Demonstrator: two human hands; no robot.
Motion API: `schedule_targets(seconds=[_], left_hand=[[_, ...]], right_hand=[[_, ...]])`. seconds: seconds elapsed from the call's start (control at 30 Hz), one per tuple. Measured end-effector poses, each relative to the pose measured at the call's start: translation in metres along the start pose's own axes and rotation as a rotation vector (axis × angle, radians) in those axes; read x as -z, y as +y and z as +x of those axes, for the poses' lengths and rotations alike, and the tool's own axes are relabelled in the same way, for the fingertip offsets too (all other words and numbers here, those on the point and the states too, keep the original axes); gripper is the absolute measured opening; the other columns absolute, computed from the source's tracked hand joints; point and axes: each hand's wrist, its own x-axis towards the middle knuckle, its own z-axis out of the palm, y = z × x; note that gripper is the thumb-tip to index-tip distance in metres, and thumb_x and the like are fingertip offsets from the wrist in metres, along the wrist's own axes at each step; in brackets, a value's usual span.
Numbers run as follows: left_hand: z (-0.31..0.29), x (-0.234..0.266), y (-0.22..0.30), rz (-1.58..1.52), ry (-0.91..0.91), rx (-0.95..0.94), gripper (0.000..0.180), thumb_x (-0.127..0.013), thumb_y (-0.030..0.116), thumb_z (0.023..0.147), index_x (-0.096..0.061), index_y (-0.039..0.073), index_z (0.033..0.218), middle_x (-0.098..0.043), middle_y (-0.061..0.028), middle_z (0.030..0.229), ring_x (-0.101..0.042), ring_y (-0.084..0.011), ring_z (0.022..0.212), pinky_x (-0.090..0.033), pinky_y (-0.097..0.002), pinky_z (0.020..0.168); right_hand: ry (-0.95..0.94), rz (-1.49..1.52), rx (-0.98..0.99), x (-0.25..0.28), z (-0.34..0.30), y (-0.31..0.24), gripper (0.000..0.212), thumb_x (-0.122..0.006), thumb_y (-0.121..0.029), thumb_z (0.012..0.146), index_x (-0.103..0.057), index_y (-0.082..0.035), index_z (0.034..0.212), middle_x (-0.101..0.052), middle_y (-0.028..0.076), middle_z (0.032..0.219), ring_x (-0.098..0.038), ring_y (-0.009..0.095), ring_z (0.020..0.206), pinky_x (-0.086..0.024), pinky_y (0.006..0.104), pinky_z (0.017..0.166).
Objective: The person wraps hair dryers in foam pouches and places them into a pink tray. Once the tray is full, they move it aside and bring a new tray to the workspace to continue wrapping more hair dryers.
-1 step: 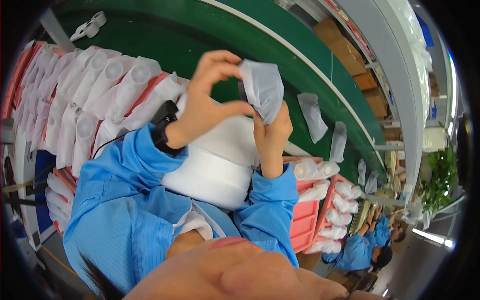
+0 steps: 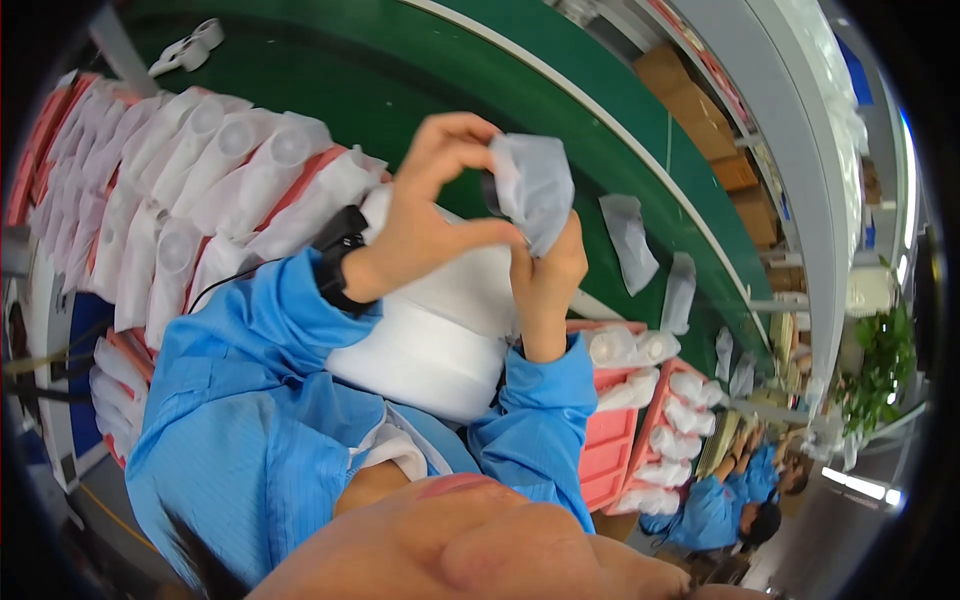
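Observation:
In front of me I hold up a translucent white bag (image 2: pixel 545 185). A dark curved edge (image 2: pixel 490 193) shows at its left side; whether it belongs to something inside is unclear. My left hand (image 2: pixel 430 205) is bent round the bag's left side, fingertips on the upper corner and thumb at the lower one. From below, my right hand (image 2: pixel 550 280) pinches the bag's lower end, its fingers partly behind it. Under my hands lies a stack of white foam sheets (image 2: pixel 430 355).
At left, pink trays (image 2: pixel 300 185) hold several bagged cylindrical pieces (image 2: pixel 235 140). More pink trays (image 2: pixel 608 450) stand at right. Loose bags (image 2: pixel 628 240) lie on the green conveyor belt (image 2: pixel 330 60), with white rings (image 2: pixel 188 48) at its far left. Co-workers in blue (image 2: pixel 705 515) sit at lower right.
The bag and my left hand have shifted slightly down and to the right. More of the dark edge shows at the bag's left side.

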Motion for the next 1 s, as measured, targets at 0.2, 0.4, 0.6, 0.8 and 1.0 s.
schedule_targets(seconds=[0.2,0.4,0.6,0.8,1.0], left_hand=[[-0.002,0.0,0.014,0.305,-0.016,-0.221,0.02,-0.08,0.014,0.066,-0.065,0.008,0.077,-0.052,-0.0095,0.107,-0.05,-0.025,0.101,-0.039,-0.0336,0.083],[0.034,0.017,-0.001,0.098,0.127,0.052,0.013,-0.077,0.011,0.07,-0.064,0.006,0.074,-0.056,-0.0078,0.096,-0.054,-0.0215,0.091,-0.042,-0.0303,0.075],[0.125,0.044,-0.064,0.571,-0.202,0.315,0.04,-0.066,0.044,0.074,-0.067,0.011,0.096,-0.064,-0.0115,0.105,-0.059,-0.0294,0.101,-0.049,-0.0378,0.082],[0.178,0.183,-0.112,1.356,-0.125,0.622,0.034,-0.06,0.029,0.076,-0.066,0.005,0.1,-0.06,-0.02,0.115,-0.064,-0.0325,0.094,-0.052,-0.0426,0.079],[0.146,0.37,-0.175,1.797,0.277,0.645,0.038,-0.066,0.031,0.076,-0.062,0.012,0.109,-0.053,-0.0148,0.113,-0.054,-0.0381,0.102,-0.05,-0.0471,0.083]], right_hand=[[0.029,0.205,-0.045,0.003,-0.008,-0.004,0.025,-0.063,-0.004,0.081,-0.057,0.003,0.104,-0.06,0.009,0.089,-0.06,0.02,0.076,-0.047,0.0317,0.063],[-0.295,0.712,-0.501,0.019,0.002,0.005,0.035,-0.063,-0.008,0.083,-0.051,0.004,0.114,-0.06,0.01,0.097,-0.059,0.022,0.083,-0.046,0.029,0.07],[-0.328,0.507,-0.536,-0.009,0.003,0.071,0.046,-0.064,-0.012,0.083,-0.046,0.004,0.123,-0.058,0.016,0.11,-0.058,0.032,0.098,-0.045,0.0348,0.085],[-0.314,-0.395,-0.144,-0.02,-0.006,0.081,0.049,-0.064,-0.014,0.081,-0.049,-0.001,0.126,-0.043,0.022,0.133,-0.049,0.036,0.115,-0.043,0.0374,0.091],[-0.339,-0.063,-0.247,-0.016,0.005,0.039,0.046,-0.066,-0.012,0.079,-0.054,-0.005,0.122,-0.046,0.021,0.132,-0.05,0.034,0.117,-0.041,0.0383,0.095]])
